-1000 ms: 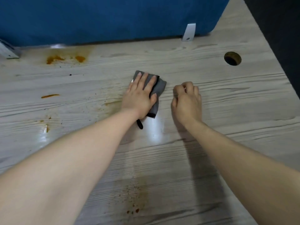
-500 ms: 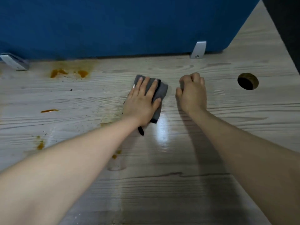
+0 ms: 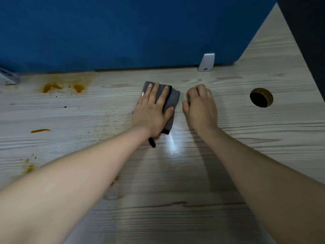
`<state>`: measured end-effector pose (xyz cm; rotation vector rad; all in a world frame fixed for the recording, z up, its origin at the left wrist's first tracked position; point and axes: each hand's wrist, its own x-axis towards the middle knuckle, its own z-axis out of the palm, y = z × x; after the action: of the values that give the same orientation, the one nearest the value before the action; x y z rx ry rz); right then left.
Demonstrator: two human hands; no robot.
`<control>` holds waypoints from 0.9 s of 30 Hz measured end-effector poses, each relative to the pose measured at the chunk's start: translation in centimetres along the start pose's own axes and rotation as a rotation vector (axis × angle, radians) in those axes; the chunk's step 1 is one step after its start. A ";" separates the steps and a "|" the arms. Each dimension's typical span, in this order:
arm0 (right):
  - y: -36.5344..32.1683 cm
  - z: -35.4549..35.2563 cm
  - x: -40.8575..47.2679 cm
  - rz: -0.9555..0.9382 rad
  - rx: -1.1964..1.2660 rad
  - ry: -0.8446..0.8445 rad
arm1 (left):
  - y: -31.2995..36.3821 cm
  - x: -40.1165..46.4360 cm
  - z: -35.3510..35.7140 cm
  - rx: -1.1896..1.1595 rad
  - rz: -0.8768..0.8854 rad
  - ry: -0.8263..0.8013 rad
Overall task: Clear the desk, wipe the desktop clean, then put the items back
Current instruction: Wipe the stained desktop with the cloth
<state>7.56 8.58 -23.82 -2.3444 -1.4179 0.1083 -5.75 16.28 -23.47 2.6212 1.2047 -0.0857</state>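
A folded grey cloth with a black edge lies on the pale wood-grain desk. My left hand presses flat on the cloth with its fingers spread. My right hand rests just to the right of the cloth as a loose fist, knuckles on the desk, with nothing visible in it. Orange-brown stains mark the far left of the desk by the partition. A smaller orange streak and more spots lie toward the left edge.
A blue partition stands along the back of the desk, held by a grey bracket and another bracket at the far left. A round cable hole sits at the right. The desk's right edge runs diagonally at the upper right.
Both hands and the cloth have moved away from me toward the partition. The view has tilted up, showing more of the blue panel.
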 end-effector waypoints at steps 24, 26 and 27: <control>-0.4 -1.4 -0.7 0.130 0.094 -0.169 | 1.3 1.9 -7.2 -0.500 -0.246 0.090; -0.5 -1.8 -0.4 0.200 0.126 -0.146 | 1.7 1.6 -7.3 -1.037 -0.383 0.055; -0.4 -2.0 -0.2 0.248 0.138 -0.131 | 1.8 1.2 -7.2 -1.294 -0.479 -0.008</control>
<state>7.65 8.01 -21.84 -2.4232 -1.1293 0.4223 -3.92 17.85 -16.38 1.2071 1.2262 0.4417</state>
